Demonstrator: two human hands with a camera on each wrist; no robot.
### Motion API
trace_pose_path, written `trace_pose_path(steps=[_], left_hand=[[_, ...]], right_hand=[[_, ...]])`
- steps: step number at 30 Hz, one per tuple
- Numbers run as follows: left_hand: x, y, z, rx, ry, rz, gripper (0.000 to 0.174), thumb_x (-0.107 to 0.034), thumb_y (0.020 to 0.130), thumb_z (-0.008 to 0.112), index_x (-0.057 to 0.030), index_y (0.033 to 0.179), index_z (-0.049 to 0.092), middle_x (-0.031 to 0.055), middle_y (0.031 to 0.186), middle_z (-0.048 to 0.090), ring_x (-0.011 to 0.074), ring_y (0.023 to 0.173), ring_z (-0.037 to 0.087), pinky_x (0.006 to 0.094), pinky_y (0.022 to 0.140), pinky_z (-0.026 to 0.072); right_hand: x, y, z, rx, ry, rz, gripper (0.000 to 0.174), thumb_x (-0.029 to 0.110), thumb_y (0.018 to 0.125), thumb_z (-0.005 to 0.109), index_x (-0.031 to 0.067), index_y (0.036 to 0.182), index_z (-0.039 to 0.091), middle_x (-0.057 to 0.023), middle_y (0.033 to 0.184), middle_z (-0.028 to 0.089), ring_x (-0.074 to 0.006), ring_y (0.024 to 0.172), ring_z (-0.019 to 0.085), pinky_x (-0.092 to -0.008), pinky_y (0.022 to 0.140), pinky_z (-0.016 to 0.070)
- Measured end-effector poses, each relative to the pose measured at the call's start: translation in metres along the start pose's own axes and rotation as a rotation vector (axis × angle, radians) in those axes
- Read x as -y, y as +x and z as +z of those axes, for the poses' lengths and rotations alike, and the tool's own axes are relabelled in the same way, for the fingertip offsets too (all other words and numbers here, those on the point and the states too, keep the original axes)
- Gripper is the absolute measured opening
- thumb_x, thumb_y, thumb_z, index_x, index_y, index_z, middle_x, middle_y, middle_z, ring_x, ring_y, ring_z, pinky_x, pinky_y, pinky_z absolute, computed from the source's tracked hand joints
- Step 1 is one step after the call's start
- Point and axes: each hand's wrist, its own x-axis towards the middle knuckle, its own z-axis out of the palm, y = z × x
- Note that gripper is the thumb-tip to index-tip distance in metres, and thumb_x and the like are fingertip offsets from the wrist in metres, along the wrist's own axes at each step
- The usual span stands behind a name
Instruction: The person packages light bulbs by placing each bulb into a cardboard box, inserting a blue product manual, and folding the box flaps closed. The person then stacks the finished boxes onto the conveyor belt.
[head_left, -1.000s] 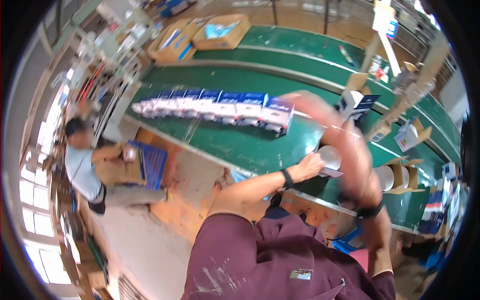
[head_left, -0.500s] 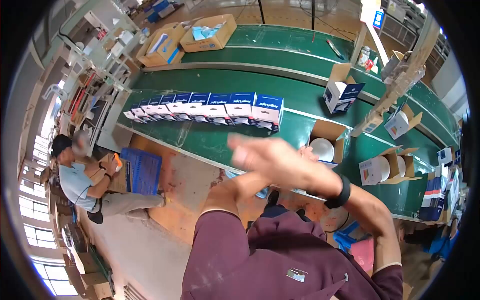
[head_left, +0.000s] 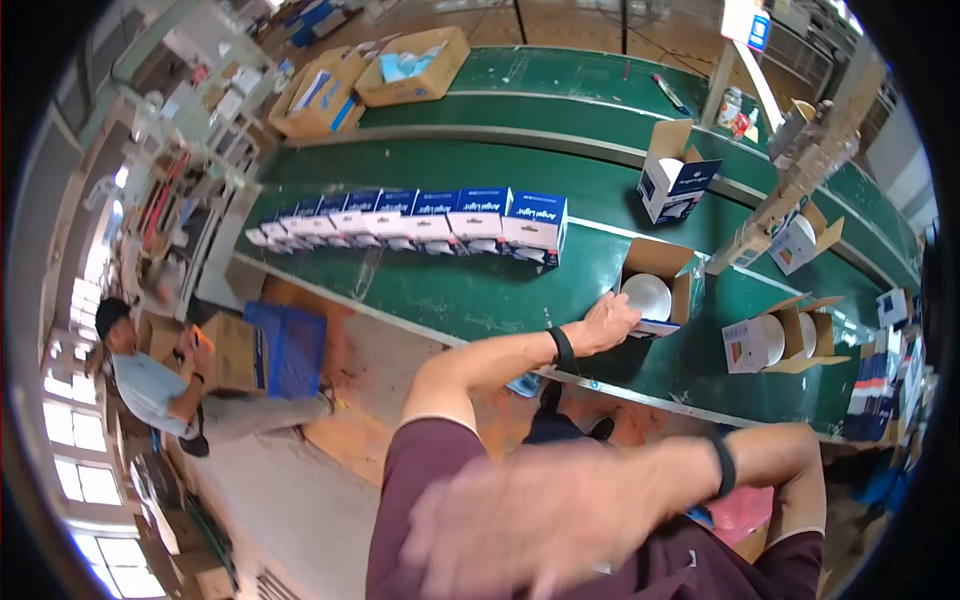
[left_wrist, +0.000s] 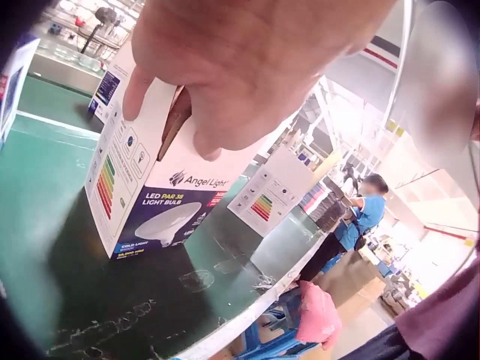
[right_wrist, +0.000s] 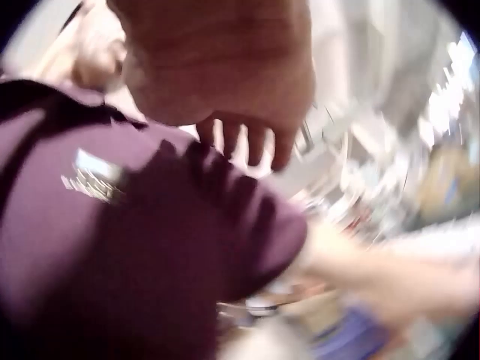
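Gripping box [left_wrist: 166, 214], left hand [left_wrist: 229, 71] curled

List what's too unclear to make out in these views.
Right hand: finger outlines blurred, head view.
Bulb: lower part hidden by the open box, head view.
Left hand: cut off by the top edge, left wrist view.
Row of boxes: far labels too small, head view.

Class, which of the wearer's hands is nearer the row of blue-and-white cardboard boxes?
Left hand: it holds an open cardboard box right of the row; the right hand is farther, before the maroon shirt.
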Motion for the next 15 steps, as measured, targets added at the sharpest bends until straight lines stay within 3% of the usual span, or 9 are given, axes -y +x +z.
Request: trace_pose_path(steps=[2, 4, 6, 8, 10, 11, 12, 14, 15], left_hand=[[0.009, -0.001, 0.017, 0.034, 0.024, -0.084, 0.008, -0.011, 0.086, 0.065, -0.0056, 0.092, 0.068, 0.0182, 0.081, 0.066, 0.0355, 0.092, 0.064, 0.0494, 0.079, 0.0502], [0.02, 0.009, 0.025, -0.313, 0.03, 0.042, 0.015, -0.012, 0.088, 0.064, -0.0054, 0.101, 0.066, 0.0186, 0.079, 0.065, 0.0353, 0.092, 0.064, 0.05, 0.08, 0.0508], [-0.004, 0.005, -0.004, -0.113, -0.022, -0.056, 0.016, -0.014, 0.09, 0.063, -0.0051, 0.103, 0.065, 0.0185, 0.078, 0.065, 0.0348, 0.092, 0.065, 0.0512, 0.081, 0.051], [-0.003, 0.007, -0.017, -0.1, -0.006, -0.049, 0.012, -0.013, 0.091, 0.061, -0.0056, 0.098, 0.065, 0.0171, 0.077, 0.066, 0.0355, 0.085, 0.066, 0.0529, 0.074, 0.0512], [0.009, 0.012, -0.008, -0.151, -0.079, -0.017, 0.008, -0.015, 0.089, 0.061, -0.0076, 0.088, 0.064, 0.0173, 0.078, 0.066, 0.0392, 0.075, 0.065, 0.053, 0.065, 0.0506], [0.022, 0.014, 0.009, -0.203, -0.144, -0.012, 0.011, -0.018, 0.087, 0.064, -0.0082, 0.083, 0.064, 0.018, 0.077, 0.065, 0.0408, 0.075, 0.065, 0.0536, 0.066, 0.0509], [0.01, 0.016, -0.028, -0.07, -0.213, -0.112, 0.013, -0.021, 0.084, 0.067, -0.0087, 0.082, 0.064, 0.0184, 0.078, 0.064, 0.0418, 0.075, 0.064, 0.0549, 0.066, 0.0504], [0.016, 0.013, -0.022, -0.141, -0.25, -0.123, 0.01, -0.017, 0.089, 0.069, -0.0076, 0.086, 0.066, 0.0175, 0.079, 0.064, 0.0402, 0.079, 0.065, 0.0534, 0.071, 0.0503], [0.011, 0.012, -0.027, -0.171, -0.278, -0.135, 0.006, -0.014, 0.091, 0.069, -0.0078, 0.089, 0.069, 0.0163, 0.087, 0.068, 0.0374, 0.094, 0.068, 0.0503, 0.081, 0.0509]], right_hand=[[-0.005, 0.005, -0.001, -0.147, -0.022, 0.001, 0.05, 0.037, 0.109, 0.053, -0.0039, 0.136, 0.061, -0.0206, 0.139, 0.059, -0.0339, 0.13, 0.056, -0.0425, 0.113, 0.0436], [-0.004, 0.018, -0.025, -0.327, -0.118, 0.017, 0.052, 0.041, 0.105, 0.059, -0.0059, 0.128, 0.067, -0.0173, 0.124, 0.068, -0.0278, 0.117, 0.064, -0.0366, 0.106, 0.0489], [-0.007, 0.012, -0.021, -0.359, -0.132, 0.01, 0.05, 0.039, 0.101, 0.065, -0.0062, 0.121, 0.069, -0.017, 0.122, 0.07, -0.029, 0.115, 0.065, -0.0385, 0.104, 0.0508], [-0.027, -0.023, 0.003, -0.222, -0.156, -0.015, 0.043, 0.033, 0.096, 0.069, -0.0046, 0.117, 0.07, -0.0197, 0.132, 0.066, -0.0375, 0.126, 0.061, -0.0481, 0.107, 0.0492], [-0.018, -0.075, -0.025, -0.241, -0.329, 0.523, 0.035, 0.016, 0.085, 0.077, -0.0023, 0.115, 0.07, -0.0199, 0.127, 0.066, -0.0417, 0.122, 0.062, -0.0534, 0.1, 0.0523], [-0.034, -0.135, -0.037, -0.252, -0.539, 0.582, 0.032, 0.012, 0.083, 0.078, 0.0002, 0.112, 0.071, -0.0194, 0.123, 0.067, -0.0399, 0.117, 0.064, -0.0508, 0.097, 0.0535], [-0.049, -0.196, -0.05, -0.255, -0.743, 0.651, 0.03, 0.007, 0.08, 0.079, 0.0027, 0.109, 0.072, -0.0189, 0.118, 0.068, -0.0381, 0.113, 0.066, -0.0482, 0.095, 0.0548], [-0.052, -0.282, -0.043, -0.944, -1.03, 0.868, 0.032, 0.003, 0.091, 0.073, -0.0009, 0.122, 0.07, -0.019, 0.113, 0.071, -0.0334, 0.1, 0.071, -0.0403, 0.089, 0.0572], [-0.043, -0.308, -0.045, -1.268, -1.0, 1.011, 0.031, 0.012, 0.1, 0.069, -0.0007, 0.129, 0.068, -0.0188, 0.12, 0.072, -0.0286, 0.107, 0.071, -0.0396, 0.093, 0.0553]])
